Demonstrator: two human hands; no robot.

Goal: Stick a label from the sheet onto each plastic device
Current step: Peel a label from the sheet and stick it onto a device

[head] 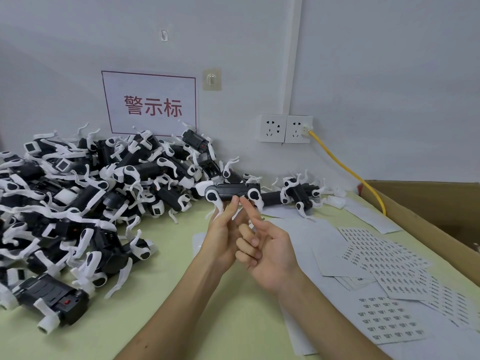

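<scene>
Wall fittings and a box around a pale green tabletop (155,320)

A red-bordered white paper sign (149,103) with red characters is fixed at 11 o'clock, with a clear adhesive hook (212,79) beside it. Two white wall sockets (285,128) are mounted at 1 o'clock; a yellow cable (345,168) is plugged into the right one. A brown cardboard box (428,201) is set at 3 o'clock.

Heap of black-and-white moulded plastic devices (91,193): black bodies, white legs, some with red dots. Raised long plastic device (233,190): same scheme. Pale yellow-green flat table top (161,320). White paper label sheets (389,263): grid of small black marks. White rectangular wall sign (149,103): red border, red characters. Yellow round cable (345,170). Brown cardboard box (420,198).
</scene>
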